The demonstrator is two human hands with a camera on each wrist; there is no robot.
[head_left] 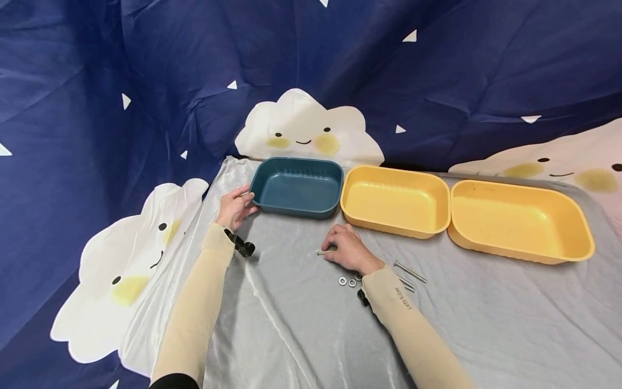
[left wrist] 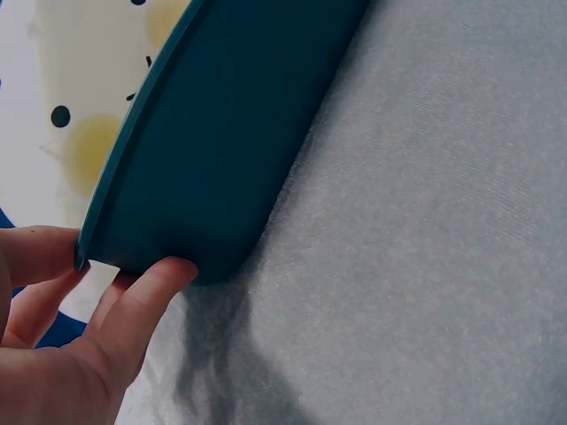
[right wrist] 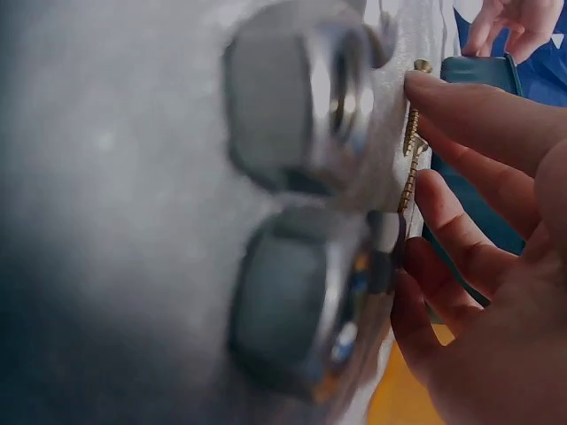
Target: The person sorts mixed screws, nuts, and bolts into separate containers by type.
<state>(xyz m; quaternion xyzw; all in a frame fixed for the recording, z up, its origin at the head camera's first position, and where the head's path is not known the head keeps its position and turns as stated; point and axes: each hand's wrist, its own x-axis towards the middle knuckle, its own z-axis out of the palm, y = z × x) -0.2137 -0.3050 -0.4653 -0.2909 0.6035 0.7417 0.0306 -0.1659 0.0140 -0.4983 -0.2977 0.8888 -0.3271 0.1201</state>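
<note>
My left hand (head_left: 235, 207) is at the front left corner of a dark blue plastic bin (head_left: 296, 212). In the left wrist view its fingers pinch the bin's corner, one at the rim and another against the outer wall. My right hand (head_left: 347, 247) reaches down to the cloth in front of the bins. Two brass-coloured screws (right wrist: 411, 133) lie right at its thumb and fingertips, with the fingers loosely bent around them. Close to that wrist are several steel hex nuts (head_left: 343, 281), large and blurred in the right wrist view.
Beside the blue bin stand a yellow bin (head_left: 396, 224) and another yellow bin (head_left: 520, 253) in a row. Long steel bolts (head_left: 410, 272) lie right of my right wrist, partly behind the sleeve. Grey cloth (head_left: 277, 259) covers the table; a blue cloud-print curtain (head_left: 301, 59) hangs behind.
</note>
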